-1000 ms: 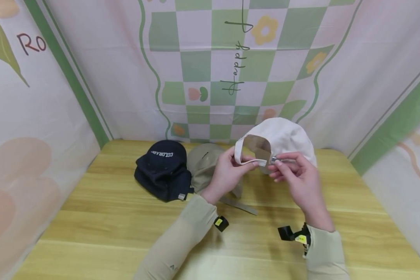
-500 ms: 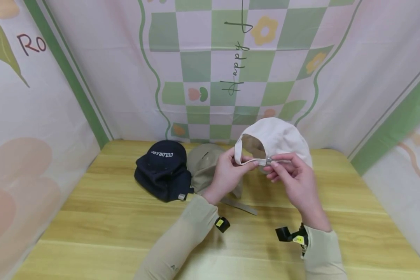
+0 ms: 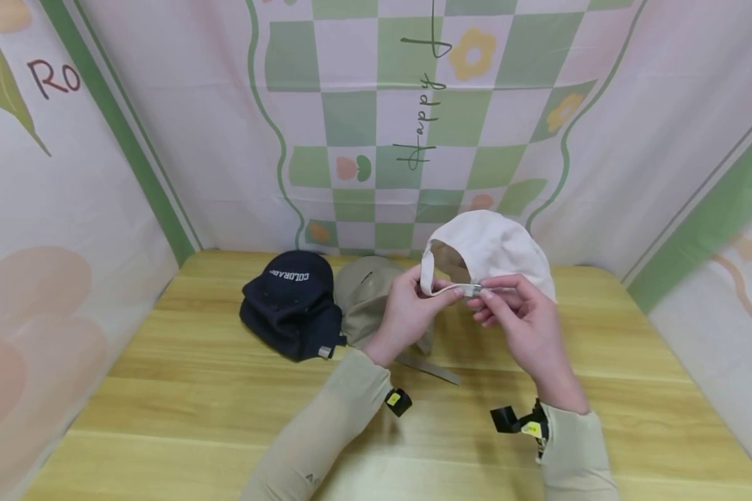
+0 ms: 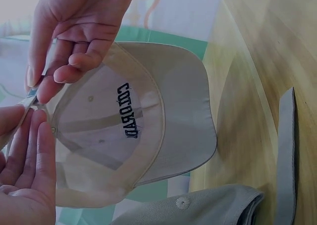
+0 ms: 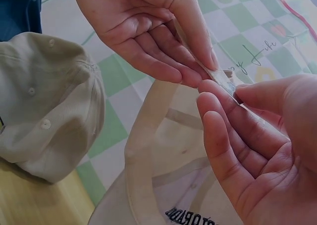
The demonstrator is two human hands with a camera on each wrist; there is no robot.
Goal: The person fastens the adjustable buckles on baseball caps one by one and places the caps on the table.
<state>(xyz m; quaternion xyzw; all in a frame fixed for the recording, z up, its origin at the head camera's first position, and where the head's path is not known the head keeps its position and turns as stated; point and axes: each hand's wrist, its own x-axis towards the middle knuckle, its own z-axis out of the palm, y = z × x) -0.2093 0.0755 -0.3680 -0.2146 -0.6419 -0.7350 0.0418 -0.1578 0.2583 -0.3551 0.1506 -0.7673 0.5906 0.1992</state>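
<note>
A white baseball cap (image 3: 498,243) is held above the table with its back opening toward me. My left hand (image 3: 404,313) pinches the cap's back strap (image 3: 456,287) between thumb and fingers. At the strap's other end, my right hand (image 3: 529,327) pinches the small metal buckle (image 3: 477,289). The strap's end meets the buckle; how far it runs through is hard to tell. In the left wrist view the cap's inside (image 4: 99,136) shows reversed dark lettering, with the brim pointing away from the hands. Both hands meet at the strap in the right wrist view.
A navy cap (image 3: 291,299) with white lettering lies at the back left of the wooden table (image 3: 182,390). Beside it lies a khaki cap (image 3: 363,292), its loose strap (image 3: 432,369) stretched toward the front. A patterned cloth (image 3: 351,118) hangs behind.
My right hand has moved left with the buckle, closing the gap to the strap's end. The white cap has shifted slightly left too. My left hand has stayed nearly still.
</note>
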